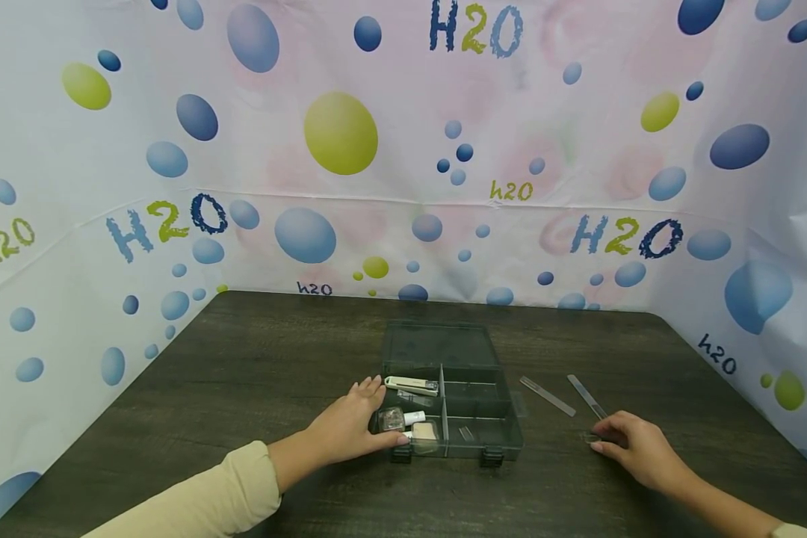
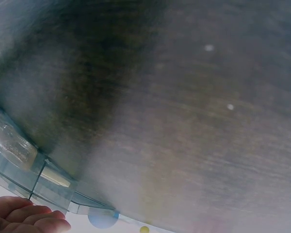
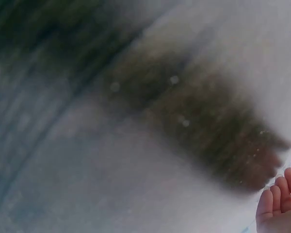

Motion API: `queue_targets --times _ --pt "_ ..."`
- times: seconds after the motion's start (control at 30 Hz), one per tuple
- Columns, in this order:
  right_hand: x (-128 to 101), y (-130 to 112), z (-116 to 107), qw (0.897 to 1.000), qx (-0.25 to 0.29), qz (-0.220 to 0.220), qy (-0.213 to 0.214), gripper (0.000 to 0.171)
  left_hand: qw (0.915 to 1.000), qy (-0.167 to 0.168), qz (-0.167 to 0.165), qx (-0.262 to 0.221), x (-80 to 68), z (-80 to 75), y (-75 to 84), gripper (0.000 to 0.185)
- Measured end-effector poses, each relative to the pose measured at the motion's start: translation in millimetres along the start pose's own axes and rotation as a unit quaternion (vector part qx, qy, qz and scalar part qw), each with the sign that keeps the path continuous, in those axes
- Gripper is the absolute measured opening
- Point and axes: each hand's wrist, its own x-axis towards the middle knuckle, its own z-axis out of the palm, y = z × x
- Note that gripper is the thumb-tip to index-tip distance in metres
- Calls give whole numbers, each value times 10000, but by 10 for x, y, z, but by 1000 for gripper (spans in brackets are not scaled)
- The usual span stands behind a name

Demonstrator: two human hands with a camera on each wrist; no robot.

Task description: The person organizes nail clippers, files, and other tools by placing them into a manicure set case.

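Observation:
A dark translucent divided box (image 1: 482, 450) lies with its lid (image 1: 440, 345) folded back. My left hand (image 1: 350, 426) rests against its left side, thumb at the front corner and fingers spread toward the back. The left compartments hold a cream nail clipper (image 1: 410, 385), a glitter nail polish bottle (image 1: 391, 420) with a white cap and a beige bottle (image 1: 424, 436). Small clear pieces (image 1: 467, 433) lie in the front right compartment. To the box's right, my right hand (image 1: 639, 447) pinches a small clear piece (image 1: 589, 437) between thumb and forefinger, close over the table.
Two clear flat strips lie on the dark wooden table (image 1: 276, 359) right of the box: one strip (image 1: 548, 396) nearer it, another strip (image 1: 583, 393) reaching toward my right hand. A printed white backdrop (image 1: 403, 246) borders the table's back and sides.

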Motion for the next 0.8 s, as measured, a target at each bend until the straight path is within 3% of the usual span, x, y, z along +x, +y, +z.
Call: queue_targets --times 0.8 --pt "7 -47 -3 9998 92 177 -93 9 10000 -34 -13 -21 -19 -34 20 83"
